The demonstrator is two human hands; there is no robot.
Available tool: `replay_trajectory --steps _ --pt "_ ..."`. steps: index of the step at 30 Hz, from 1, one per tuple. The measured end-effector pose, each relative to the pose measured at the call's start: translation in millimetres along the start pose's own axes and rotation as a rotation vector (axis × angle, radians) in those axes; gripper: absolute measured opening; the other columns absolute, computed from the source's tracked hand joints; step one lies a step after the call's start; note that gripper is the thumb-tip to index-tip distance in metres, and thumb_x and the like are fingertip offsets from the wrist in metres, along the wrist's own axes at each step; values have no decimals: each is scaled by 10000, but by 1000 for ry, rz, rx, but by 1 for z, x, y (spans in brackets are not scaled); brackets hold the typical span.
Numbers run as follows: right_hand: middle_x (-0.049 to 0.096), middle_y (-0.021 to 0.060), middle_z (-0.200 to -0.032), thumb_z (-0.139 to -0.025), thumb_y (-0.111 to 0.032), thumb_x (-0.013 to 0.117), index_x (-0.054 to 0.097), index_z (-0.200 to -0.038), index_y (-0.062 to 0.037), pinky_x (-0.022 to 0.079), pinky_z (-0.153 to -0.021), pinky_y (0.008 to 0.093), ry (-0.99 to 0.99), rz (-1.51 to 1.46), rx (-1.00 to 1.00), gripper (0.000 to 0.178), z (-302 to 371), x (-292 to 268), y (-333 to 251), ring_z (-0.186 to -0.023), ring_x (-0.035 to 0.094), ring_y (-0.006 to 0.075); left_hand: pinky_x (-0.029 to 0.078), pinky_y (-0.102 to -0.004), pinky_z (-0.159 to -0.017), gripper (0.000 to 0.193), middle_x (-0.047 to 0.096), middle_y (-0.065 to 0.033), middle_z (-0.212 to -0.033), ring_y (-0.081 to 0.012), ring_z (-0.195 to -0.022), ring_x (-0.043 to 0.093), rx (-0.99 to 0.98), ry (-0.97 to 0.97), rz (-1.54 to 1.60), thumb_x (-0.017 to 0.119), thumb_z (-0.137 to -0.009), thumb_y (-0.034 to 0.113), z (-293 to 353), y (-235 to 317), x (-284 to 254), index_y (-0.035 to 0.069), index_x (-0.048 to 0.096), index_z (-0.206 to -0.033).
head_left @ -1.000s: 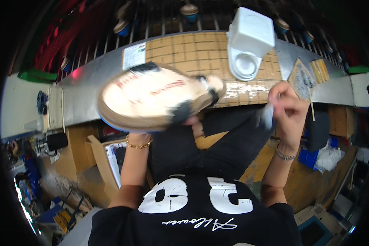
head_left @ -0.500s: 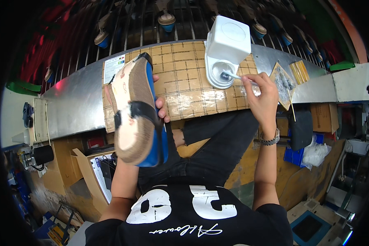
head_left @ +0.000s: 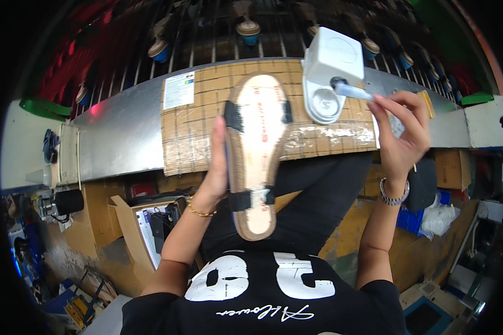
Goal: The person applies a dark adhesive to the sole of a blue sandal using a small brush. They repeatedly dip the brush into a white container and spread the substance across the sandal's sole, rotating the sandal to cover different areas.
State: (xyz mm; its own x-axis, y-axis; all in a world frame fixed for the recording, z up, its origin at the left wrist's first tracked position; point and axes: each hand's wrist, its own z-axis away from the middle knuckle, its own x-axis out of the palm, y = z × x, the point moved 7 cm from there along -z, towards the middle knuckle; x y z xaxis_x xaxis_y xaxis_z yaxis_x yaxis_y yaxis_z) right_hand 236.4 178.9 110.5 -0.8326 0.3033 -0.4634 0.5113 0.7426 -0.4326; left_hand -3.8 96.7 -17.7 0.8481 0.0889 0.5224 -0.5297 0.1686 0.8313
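My left hand (head_left: 217,164) grips a sandal (head_left: 260,125) by its left side, fingers hidden behind it. The sandal's underside faces me, with a pale middle, a brown rim and dark strap ends folded over onto it. Between the pinched fingertips of my right hand (head_left: 403,131) is a brush (head_left: 356,91) with a pale handle and a dark tip. That tip hovers just above the round cup (head_left: 325,104) of a white dispenser (head_left: 334,54), apart from the sandal.
Cardboard (head_left: 201,125) covers part of the metal bench (head_left: 117,131). A printed sheet (head_left: 179,91) lies at its left. Beyond the bench runs a rack of bars with several blue-bodied shoes (head_left: 248,34). An open carton (head_left: 129,234) stands low on the left, a blue bin (head_left: 403,216) low on the right.
The brush has come up out of the cup, and my right hand has moved right. The sandal has swung rightward, its underside turned more fully toward me. The whole view has shifted slightly.
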Motion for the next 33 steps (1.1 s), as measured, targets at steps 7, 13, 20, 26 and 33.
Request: replay_trajectory --steps 7,13,20,26,33 --pt "622 43 -818 -721 -5 822 799 -915 -60 429 -642 241 -144 -309 81 203 4 26 -67 -735 570 134 520 -327 -945 946 688 -147 -1138 -186 -1068 659 137 -140 -182 247 -954 772 11 20 34 -48 531 -1331" --pt "598 33 -791 -721 -3 815 800 -905 -62 416 -635 235 -55 -230 35 195 -11 24 -78 -721 554 131 531 -305 -839 1045 710 -156 -1047 -175 -959 675 180 -188 -270 304 -872 862 17 27 43 -85 614 -1190" --pt "601 52 -848 -651 16 834 805 -895 -71 425 -632 229 -44 -310 -33 261 -10 16 -78 -739 556 134 506 -305 -773 1018 703 -142 -978 -178 -889 653 244 -182 -343 332 -867 852 20 29 43 -88 629 -1119" --pt "600 64 -849 -620 16 838 806 -888 -71 426 -629 224 -86 -358 -48 284 -13 11 -78 -729 550 129 508 -309 -798 1007 707 -153 -996 -183 -922 660 217 -210 -330 320 -875 841 25 33 52 -82 632 -1130" --pt "599 94 -902 -701 -98 826 779 -882 -49 355 -675 273 -264 -376 -96 194 -12 11 -80 -796 518 165 551 -319 -823 1054 716 -178 -1067 -201 -967 693 192 -296 -293 268 -880 857 28 36 58 -82 627 -1194"
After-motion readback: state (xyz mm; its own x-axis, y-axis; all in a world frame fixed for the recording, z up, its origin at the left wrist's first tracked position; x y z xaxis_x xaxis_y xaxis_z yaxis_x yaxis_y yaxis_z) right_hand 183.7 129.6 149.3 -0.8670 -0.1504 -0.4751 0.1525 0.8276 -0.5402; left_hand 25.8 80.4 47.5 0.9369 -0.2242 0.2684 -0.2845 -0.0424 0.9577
